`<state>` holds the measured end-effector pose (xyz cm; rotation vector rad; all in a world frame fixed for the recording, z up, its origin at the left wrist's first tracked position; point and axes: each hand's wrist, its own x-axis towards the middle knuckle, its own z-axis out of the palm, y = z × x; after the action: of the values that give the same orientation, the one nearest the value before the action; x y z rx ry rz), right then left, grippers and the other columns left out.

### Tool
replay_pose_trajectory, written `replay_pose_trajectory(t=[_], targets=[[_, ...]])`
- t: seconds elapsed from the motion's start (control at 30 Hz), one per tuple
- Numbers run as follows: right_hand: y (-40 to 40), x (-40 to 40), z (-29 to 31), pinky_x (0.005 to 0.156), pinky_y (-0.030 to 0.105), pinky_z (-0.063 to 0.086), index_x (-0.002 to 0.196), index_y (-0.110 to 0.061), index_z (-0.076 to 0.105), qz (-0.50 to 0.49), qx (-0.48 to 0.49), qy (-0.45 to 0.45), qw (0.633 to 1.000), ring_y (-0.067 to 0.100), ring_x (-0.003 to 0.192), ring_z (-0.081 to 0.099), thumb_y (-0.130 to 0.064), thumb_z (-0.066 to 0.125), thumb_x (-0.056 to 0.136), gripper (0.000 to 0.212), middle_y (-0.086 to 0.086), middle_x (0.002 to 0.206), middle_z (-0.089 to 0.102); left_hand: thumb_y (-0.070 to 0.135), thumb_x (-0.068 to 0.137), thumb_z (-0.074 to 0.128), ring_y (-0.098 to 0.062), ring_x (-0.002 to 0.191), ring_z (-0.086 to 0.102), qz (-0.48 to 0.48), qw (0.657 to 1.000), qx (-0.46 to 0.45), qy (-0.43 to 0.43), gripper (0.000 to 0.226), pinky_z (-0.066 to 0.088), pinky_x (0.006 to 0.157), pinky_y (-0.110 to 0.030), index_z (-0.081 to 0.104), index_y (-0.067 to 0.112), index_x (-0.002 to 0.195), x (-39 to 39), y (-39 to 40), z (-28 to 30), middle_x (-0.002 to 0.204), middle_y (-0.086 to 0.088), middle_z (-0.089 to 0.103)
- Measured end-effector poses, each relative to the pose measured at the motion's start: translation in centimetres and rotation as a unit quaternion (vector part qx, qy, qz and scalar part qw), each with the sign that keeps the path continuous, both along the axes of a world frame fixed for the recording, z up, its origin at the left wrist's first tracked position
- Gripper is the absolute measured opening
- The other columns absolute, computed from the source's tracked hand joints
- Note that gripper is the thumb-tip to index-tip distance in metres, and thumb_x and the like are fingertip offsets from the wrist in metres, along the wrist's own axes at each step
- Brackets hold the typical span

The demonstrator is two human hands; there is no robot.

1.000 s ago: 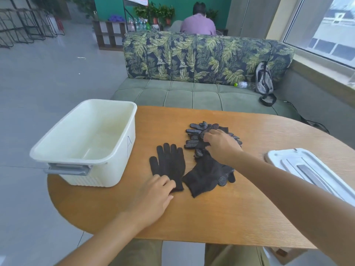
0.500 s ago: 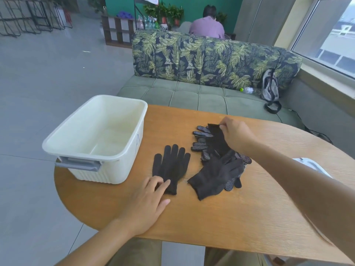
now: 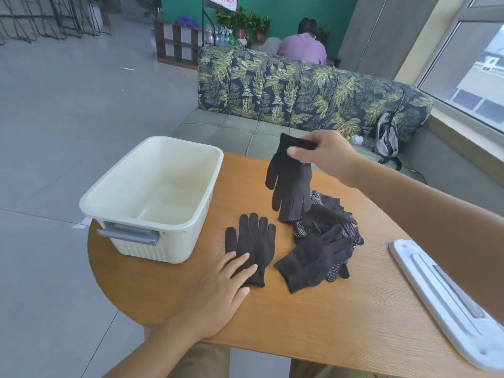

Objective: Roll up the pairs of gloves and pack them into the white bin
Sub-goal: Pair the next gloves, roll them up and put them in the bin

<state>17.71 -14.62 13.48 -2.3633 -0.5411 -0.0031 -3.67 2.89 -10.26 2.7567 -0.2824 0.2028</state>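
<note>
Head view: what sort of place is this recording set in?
Probably a lounge or waiting corner of an office or shop. A leaf-print sofa backs the round wooden table, a seated person faces potted plants by a green wall, and open tiled floor stretches left.

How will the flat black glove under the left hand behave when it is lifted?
Probably floppy: the lifted glove that the right hand pinches hangs limp. Likely light. The flat glove under the left hand may slide on the smooth table.
</note>
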Motion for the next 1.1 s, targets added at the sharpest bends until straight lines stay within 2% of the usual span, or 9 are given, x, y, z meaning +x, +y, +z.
replay_pose_trajectory(t=[0.07,0.17,0.37,0.47,0.53,0.7,0.9,1.0,1.1], targets=[[1.5,-0.2,-0.9,0.066,0.030,0.046,0.108,-0.013,0.068,0.017,-0.033,-0.005,0.999,0.018,0.075,0.060,-0.026,0.079,0.081,0.031,0.005,0.093,0.070,0.047,0.105,0.025,-0.008,0.150,0.011,-0.008,1.000,0.001,-0.005,0.048,0.033,0.117,-0.033,0.028,0.044,0.153,0.0,0.1,0.0,0.163,0.023,0.016],[3.6,-0.2,-2.7,0.069,0.027,0.041,0.102,-0.011,0.065,0.021,-0.069,-0.028,0.997,0.022,0.081,0.059,-0.014,0.073,0.085,0.019,0.005,0.089,0.067,0.045,0.105,0.031,-0.007,0.146,0.018,-0.021,1.000,-0.017,-0.014,0.044,0.040,0.109,-0.030,0.036,0.044,0.149,-0.1,0.2,0.3,0.160,0.024,0.018],[5.3,-2.7,-5.1,0.069,0.037,0.051,0.103,-0.020,0.052,0.023,-0.137,-0.161,0.977,0.029,0.080,0.060,-0.020,0.058,0.093,0.012,0.005,0.091,0.066,0.049,0.100,0.040,-0.002,0.139,0.027,0.017,0.994,-0.098,-0.044,0.041,0.041,0.108,-0.028,0.051,0.035,0.137,-0.3,0.5,0.3,0.147,0.019,0.035],[4.6,-7.7,-9.3,0.054,0.033,0.041,0.099,-0.019,0.050,0.055,-0.182,-0.260,0.947,0.028,0.072,0.056,-0.018,0.056,0.092,0.009,0.001,0.082,0.061,0.046,0.100,0.044,0.001,0.135,0.031,0.039,0.987,-0.144,-0.054,0.041,0.038,0.110,-0.027,0.049,0.032,0.138,-0.2,0.8,0.3,0.139,0.022,0.042],[3.5,-11.5,-13.7,0.052,0.030,0.035,0.093,-0.018,0.052,0.082,-0.203,-0.262,0.940,0.024,0.077,0.055,-0.015,0.061,0.086,0.012,-0.003,0.082,0.058,0.041,0.099,0.051,0.002,0.131,0.036,0.059,0.977,-0.197,-0.049,0.042,0.039,0.108,-0.026,0.045,0.030,0.140,-0.1,0.9,0.3,0.134,0.020,0.046],[0.9,-15.5,-21.1,0.060,0.027,0.049,0.091,-0.017,0.058,0.075,-0.146,-0.211,0.964,0.017,0.086,0.058,-0.006,0.070,0.078,0.021,-0.008,0.087,0.060,0.021,0.094,0.063,0.006,0.115,0.044,0.085,0.965,-0.248,-0.033,0.072,0.025,0.099,0.000,0.025,0.028,0.154,-0.1,0.8,0.2,0.123,0.017,0.049],[1.2,-16.0,-21.7,0.072,0.033,0.051,0.095,-0.015,0.058,0.068,-0.113,-0.225,0.965,0.019,0.093,0.056,-0.007,0.064,0.084,0.015,-0.006,0.095,0.060,0.017,0.091,0.068,-0.005,0.120,0.047,0.054,0.976,-0.195,-0.080,0.047,0.039,0.103,-0.023,0.057,0.026,0.135,0.4,1.1,-0.3,0.123,0.016,0.058],[0.9,-16.6,-22.3,0.079,0.029,0.052,0.099,-0.014,0.059,0.065,-0.091,-0.207,0.972,0.017,0.100,0.057,-0.008,0.062,0.087,0.014,-0.005,0.101,0.061,0.016,0.089,0.067,-0.009,0.119,0.048,0.057,0.981,-0.165,-0.087,0.044,0.043,0.102,-0.028,0.061,0.024,0.132,0.5,0.9,-0.7,0.121,0.010,0.055],[0.5,-17.0,-22.2,0.089,0.022,0.046,0.107,-0.013,0.059,0.051,-0.048,-0.184,0.981,0.014,0.106,0.054,-0.006,0.056,0.085,0.023,-0.005,0.108,0.061,0.027,0.085,0.062,-0.012,0.127,0.042,0.073,0.981,-0.159,-0.082,0.047,0.041,0.108,-0.030,0.059,0.025,0.133,0.3,0.6,-0.5,0.135,0.005,0.042]])
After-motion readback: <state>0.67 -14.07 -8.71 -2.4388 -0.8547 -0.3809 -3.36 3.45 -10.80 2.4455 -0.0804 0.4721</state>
